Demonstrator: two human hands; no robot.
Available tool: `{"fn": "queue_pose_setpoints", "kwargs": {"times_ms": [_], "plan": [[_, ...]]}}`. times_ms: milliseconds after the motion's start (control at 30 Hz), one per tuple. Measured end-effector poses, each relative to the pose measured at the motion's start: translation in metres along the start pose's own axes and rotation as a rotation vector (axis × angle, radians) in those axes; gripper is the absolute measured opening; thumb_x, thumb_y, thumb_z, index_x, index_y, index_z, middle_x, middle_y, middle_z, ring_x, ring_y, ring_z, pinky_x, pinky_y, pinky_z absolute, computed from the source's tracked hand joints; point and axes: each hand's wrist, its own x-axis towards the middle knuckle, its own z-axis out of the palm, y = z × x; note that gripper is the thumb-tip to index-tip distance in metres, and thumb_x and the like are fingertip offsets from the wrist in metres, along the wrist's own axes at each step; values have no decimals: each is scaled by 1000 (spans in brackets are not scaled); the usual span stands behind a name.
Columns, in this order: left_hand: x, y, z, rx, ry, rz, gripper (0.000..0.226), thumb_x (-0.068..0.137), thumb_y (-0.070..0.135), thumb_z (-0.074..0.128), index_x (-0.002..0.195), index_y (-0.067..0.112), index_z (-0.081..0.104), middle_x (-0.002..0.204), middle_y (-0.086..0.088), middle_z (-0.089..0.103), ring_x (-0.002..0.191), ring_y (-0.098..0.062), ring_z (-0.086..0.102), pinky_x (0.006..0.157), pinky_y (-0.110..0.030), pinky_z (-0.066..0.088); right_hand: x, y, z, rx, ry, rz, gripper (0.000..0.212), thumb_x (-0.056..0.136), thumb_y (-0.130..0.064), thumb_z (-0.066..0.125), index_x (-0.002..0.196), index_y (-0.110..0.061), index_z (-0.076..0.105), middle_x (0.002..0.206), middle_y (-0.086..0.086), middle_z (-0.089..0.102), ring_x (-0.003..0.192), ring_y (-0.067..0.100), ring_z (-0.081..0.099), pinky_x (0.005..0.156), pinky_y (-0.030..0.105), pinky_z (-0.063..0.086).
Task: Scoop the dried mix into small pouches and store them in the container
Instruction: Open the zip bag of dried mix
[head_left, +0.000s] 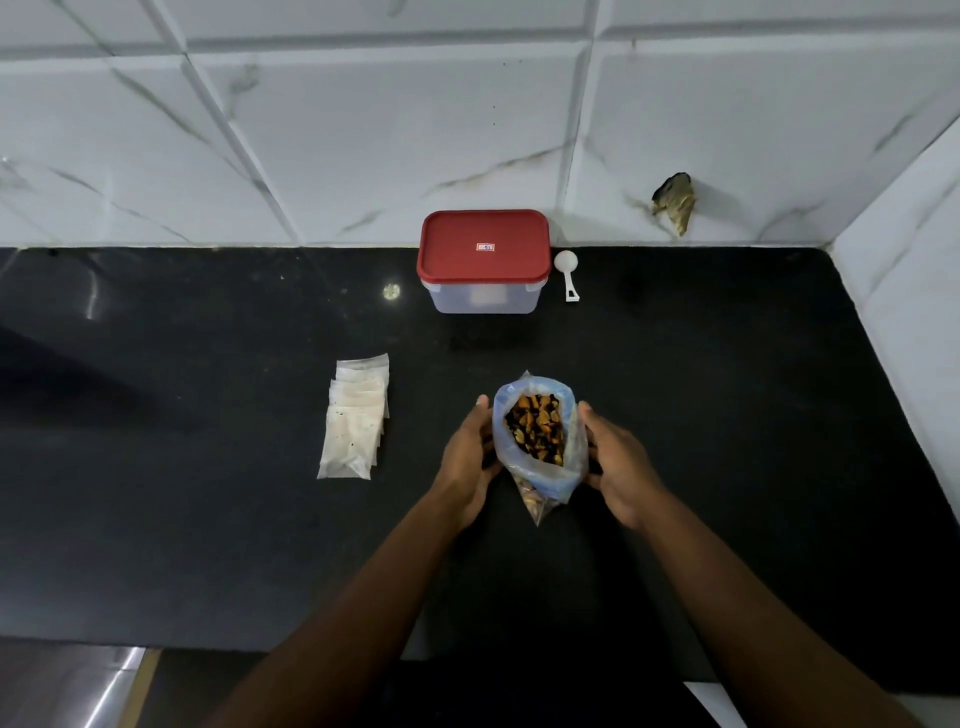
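While both hands cup it, the bag stands upright on the black stone countertop (727, 415), the largest item here.

Container: one clear rectangular plastic box (484, 296) with a red lid (483, 241), well ahead of the hands by the tiled wall. Lid is on; nothing stored yet, as far as I can judge.

Bag: one clear bluish plastic bag (570, 467) of brown-and-orange dried mix (535, 428), between the two hands, mouth rolled wide open. Probably held this way to keep the mouth up and steady for scooping.

Left hand (465, 462): fingers curved round the bag's left side, thumb up along it. Right hand (621, 467): thumb on the right side of the bag, fingers curled toward its base. Both grip; neither is free for a tool.

Pouches: one overlapping stack of small clear plastic pouches (356, 415), lying flat just left of the left hand. About five or six; exact count uncertain. All look unfilled, within easy reach.

Scoop: one small white plastic measuring scoop (567, 270), ahead of the right hand, just beside the container. Untouched.
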Motion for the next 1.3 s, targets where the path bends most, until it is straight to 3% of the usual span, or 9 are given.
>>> {"fn": "queue_pose_setpoints", "kwargs": {"times_ms": [167, 300, 433, 667, 900, 1000, 1100, 1300], "plan": [[3, 0, 0, -45, -30, -34, 68, 104, 66, 29, 133, 17, 65, 128, -6, 72, 124, -22, 64, 106, -40, 50, 3, 0, 4, -3, 1, -21, 32, 104, -47, 48, 111, -25, 71, 115, 3, 74, 108, 19, 68, 102, 46, 52], [3, -2, 9, -95, -69, -24, 74, 99, 73, 26, 127, 18, 67, 128, -7, 72, 125, -23, 64, 109, -41, 48, 5, -1, -7, -48, 59, -66, 39, 104, -49, 47, 109, -22, 75, 110, 4, 76, 107, 21, 71, 104, 49, 51], [7, -3, 32, -122, -132, -28, 82, 97, 78, 25, 133, 16, 65, 132, -8, 70, 129, -25, 61, 115, -46, 43, 2, -10, -34, -34, 116, -92, 41, 104, -51, 46, 110, -23, 76, 111, 2, 76, 108, 19, 71, 104, 48, 51], [19, -11, 96, -104, -200, -53, 88, 94, 82, 20, 129, 16, 67, 130, -10, 71, 127, -25, 63, 112, -44, 46, 0, -21, -92, 26, 244, -101, 40, 105, -48, 46, 116, -21, 73, 115, 5, 74, 109, 21, 69, 103, 48, 52], [32, -23, 147, -87, -266, -100, 97, 91, 85, 20, 141, 12, 58, 135, -12, 68, 128, -26, 61, 113, -45, 45, 3, -26, -143, 114, 317, -38, 50, 105, -53, 40, 120, -16, 70, 115, 8, 72, 109, 23, 67, 101, 46, 52], [37, -29, 163, -76, -280, -104, 99, 91, 85, 20, 142, 10, 58, 135, -13, 67, 128, -27, 61, 113, -45, 45, 2, -30, -160, 192, 294, -54, 60, 103, -62, 32, 110, -17, 71, 107, 7, 74, 102, 19, 69, 93, 41, 54], [43, -32, 177, -71, -290, -107, 101, 90, 86, 20, 143, 9, 57, 135, -13, 68, 128, -27, 61, 113, -45, 46, 7, -32, -175, 280, 270, -40, 75, 95, -76, 29, 110, -17, 72, 114, 11, 74, 109, 24, 69, 97, 45, 54], [54, -34, 197, -77, -323, -120, 101, 90, 86, 19, 145, 10, 56, 136, -13, 67, 130, -27, 60, 112, -44, 46, 17, -38, -195, 335, 258, -15, 83, 89, -82, 30, 117, -14, 69, 119, 13, 73, 113, 28, 68, 99, 49, 53]]}}
